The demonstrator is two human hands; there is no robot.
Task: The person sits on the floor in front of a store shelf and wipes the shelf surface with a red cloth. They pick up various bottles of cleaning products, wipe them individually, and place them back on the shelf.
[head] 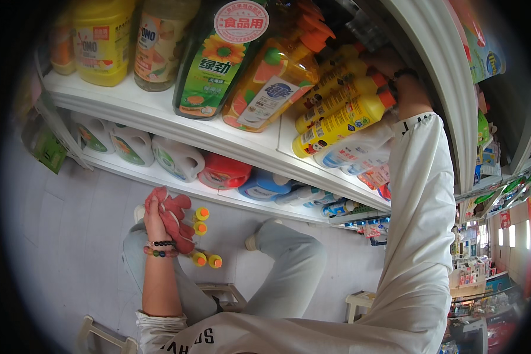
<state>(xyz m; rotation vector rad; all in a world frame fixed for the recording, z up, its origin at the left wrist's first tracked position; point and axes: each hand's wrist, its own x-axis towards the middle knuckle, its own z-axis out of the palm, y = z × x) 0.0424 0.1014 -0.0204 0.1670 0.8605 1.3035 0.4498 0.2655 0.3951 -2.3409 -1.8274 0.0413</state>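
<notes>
My left hand (154,221) holds a crumpled red cloth (175,217) above my knee. Under and beside the cloth, several small yellow bottles with orange caps (200,228) stand on the floor. My right hand (382,62) reaches deep into the upper shelf, behind a row of yellow bottles with red caps (340,121); its fingers are mostly hidden, and what they touch cannot be told. Left of that row stand an orange pump bottle of detergent (270,84) and a large green-labelled bottle (217,66).
The white upper shelf (159,108) also bears yellow OMO bottles (101,44). On the lower shelf are white jugs (177,157), a red jug (223,170) and a blue jug (264,185). Low stools (358,305) stand near my legs. A curved white shelf post (455,88) rises beside my right arm.
</notes>
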